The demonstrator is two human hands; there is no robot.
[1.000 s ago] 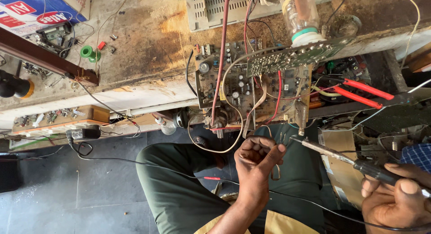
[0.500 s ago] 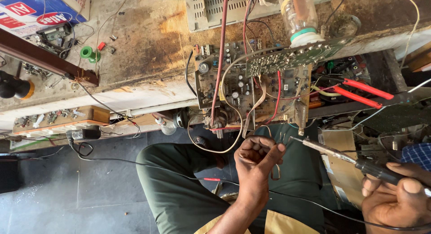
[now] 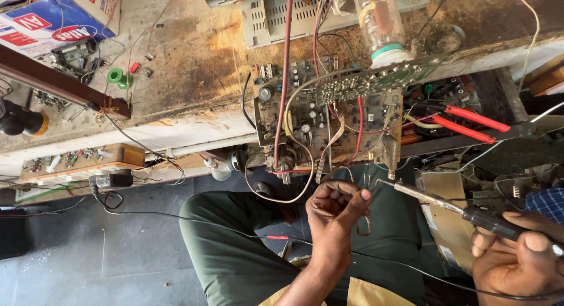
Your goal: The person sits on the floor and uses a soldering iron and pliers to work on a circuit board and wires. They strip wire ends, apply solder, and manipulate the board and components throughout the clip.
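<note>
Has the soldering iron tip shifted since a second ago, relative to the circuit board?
No. The soldering iron tip sits just below the circuit board lower right corner, as before, held by the right hand.

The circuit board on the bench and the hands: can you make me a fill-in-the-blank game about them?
1. The right hand holds a soldering ____.
2. The left hand pinches a thin loop of ____.
3. The pliers beside the circuit board have ____ handles.
4. A small spool on the bench is coloured ____.

Missing words: iron; wire; red; green
</note>
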